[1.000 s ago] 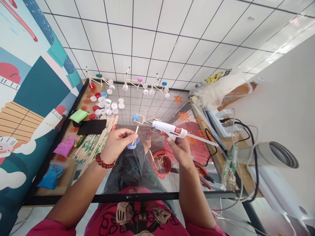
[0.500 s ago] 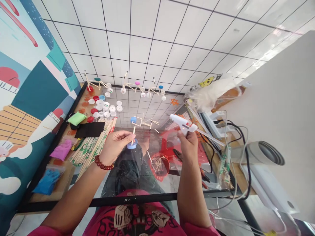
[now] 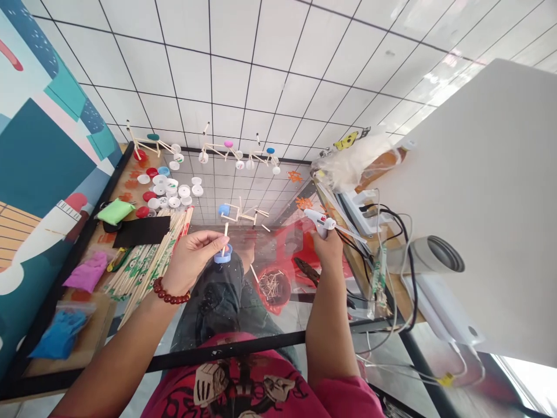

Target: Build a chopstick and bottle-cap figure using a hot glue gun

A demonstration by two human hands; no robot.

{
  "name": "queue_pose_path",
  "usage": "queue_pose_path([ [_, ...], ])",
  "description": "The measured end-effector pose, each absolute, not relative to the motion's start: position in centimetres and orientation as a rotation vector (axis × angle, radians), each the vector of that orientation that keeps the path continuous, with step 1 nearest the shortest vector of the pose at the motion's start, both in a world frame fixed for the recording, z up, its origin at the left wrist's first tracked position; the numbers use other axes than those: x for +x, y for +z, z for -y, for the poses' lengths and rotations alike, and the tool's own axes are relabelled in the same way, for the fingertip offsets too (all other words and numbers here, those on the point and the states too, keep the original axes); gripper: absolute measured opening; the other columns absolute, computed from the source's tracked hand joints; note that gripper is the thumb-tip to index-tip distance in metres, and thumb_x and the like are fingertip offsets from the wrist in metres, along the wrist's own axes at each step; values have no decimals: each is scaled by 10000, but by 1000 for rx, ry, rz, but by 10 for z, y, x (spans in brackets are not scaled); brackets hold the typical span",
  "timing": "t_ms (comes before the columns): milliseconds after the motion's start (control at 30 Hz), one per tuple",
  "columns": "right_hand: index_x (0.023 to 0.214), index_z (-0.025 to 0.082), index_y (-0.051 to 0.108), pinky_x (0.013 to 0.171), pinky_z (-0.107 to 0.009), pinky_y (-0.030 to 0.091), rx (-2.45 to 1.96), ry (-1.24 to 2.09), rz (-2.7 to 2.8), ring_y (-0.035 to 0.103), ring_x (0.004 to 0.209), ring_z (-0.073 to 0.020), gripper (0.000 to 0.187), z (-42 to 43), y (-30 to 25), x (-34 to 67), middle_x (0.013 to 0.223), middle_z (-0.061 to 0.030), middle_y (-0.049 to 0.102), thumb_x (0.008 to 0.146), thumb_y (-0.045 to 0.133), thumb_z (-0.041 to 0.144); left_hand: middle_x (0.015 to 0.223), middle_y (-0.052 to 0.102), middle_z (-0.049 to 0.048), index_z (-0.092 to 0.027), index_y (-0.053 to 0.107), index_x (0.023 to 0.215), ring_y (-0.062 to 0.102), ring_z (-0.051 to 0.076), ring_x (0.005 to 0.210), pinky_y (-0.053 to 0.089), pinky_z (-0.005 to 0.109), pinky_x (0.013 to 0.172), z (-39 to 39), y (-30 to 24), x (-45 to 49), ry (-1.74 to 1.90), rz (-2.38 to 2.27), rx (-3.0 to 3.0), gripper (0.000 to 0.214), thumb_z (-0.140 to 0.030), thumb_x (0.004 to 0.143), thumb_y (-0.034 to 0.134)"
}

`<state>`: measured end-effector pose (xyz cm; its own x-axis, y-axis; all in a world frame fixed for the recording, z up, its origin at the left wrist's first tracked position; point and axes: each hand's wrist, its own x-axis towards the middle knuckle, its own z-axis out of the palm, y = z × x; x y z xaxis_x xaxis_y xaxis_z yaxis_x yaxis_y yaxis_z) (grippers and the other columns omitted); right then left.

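The left hand (image 3: 198,254) pinches a short stick (image 3: 225,233) with a blue cap (image 3: 222,256) at its lower end; the right hand (image 3: 329,251) is wrapped around a white glue gun (image 3: 319,220). Between and beyond them on the glass counter (image 3: 209,216) sits a stick frame (image 3: 246,216), with loose caps (image 3: 174,202) farther left.

The glue gun (image 3: 319,220) is cased in smooth plastic; the blue caps (image 3: 221,259) are likewise plastic. Bare, matt wood is seen in the held stick (image 3: 226,229) and the loose sticks (image 3: 159,255). In the glossy, transparent worktop (image 3: 261,191), the shiny wall tiles (image 3: 230,69) are mirrored. The bracelet (image 3: 172,299) is strung with polished beads.
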<state>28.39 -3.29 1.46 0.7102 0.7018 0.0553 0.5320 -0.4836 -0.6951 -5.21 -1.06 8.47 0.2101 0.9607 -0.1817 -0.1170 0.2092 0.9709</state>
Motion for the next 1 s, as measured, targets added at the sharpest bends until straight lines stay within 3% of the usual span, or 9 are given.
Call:
queue_pose_path([
  [133, 1171, 120, 640, 809, -401, 480, -2368, 251, 1086, 651, 963, -329, 549, 47, 30, 280, 1027, -174, 704, 725, 643, 440, 658, 694, 31, -171, 754, 724, 613, 127, 636, 495, 233, 603, 11, 84, -52, 993, -1042, 1060, 247, -402, 668, 823],
  [233, 1073, 99, 687, 779, -411, 476, -2471, 115, 1273, 651, 936, -341, 439, 68, 47, 269, 998, -203, 697, 769, 629, 410, 670, 697, 27, -176, 756, 741, 612, 124, 646, 497, 233, 617, 11, 85, -53, 986, -1053, 1063, 237, -396, 678, 817],
  [333, 1016, 161, 723, 776, -385, 482, -2236, -18, 1404, 659, 858, -272, 303, 85, 66, 241, 967, -143, 713, 837, 581, 360, 688, 698, 32, -175, 758, 749, 608, 129, 653, 499, 245, 627, 13, 86, -53, 917, -1041, 1094, 223, -388, 700, 801],
  [567, 863, 231, 719, 719, -280, 514, -1469, 502, 1572, 649, 774, -154, 103, 70, 87, 146, 841, -21, 719, 878, 618, 224, 755, 702, 40, -171, 769, 751, 609, 144, 691, 502, 268, 660, 19, 83, -49, 890, -1001, 1192, 189, -350, 699, 796],
  [733, 886, 239, 724, 830, -316, 517, -1271, 463, 1540, 657, 877, -161, 90, 52, 87, 130, 903, -30, 714, 866, 650, 192, 686, 712, 41, -157, 754, 711, 624, 153, 671, 518, 283, 689, 18, 84, -47, 891, -986, 1060, 216, -352, 657, 828],
  [867, 880, 247, 722, 810, -320, 512, -1238, 547, 1334, 645, 852, -162, 53, 44, 73, 143, 876, -15, 707, 842, 689, 231, 656, 690, 26, -140, 733, 679, 607, 110, 651, 491, 218, 658, 16, 88, -47, 930, -895, 865, 178, -292, 681, 824],
  [1000, 1062, 255, 676, 823, -335, 512, -1164, 764, 1018, 635, 899, -172, 221, 48, 57, 145, 980, -33, 701, 868, 659, 360, 654, 673, 15, -132, 738, 752, 576, 79, 596, 488, 203, 619, 16, 87, -45, 925, -724, 410, 111, -215, 711, 798],
])
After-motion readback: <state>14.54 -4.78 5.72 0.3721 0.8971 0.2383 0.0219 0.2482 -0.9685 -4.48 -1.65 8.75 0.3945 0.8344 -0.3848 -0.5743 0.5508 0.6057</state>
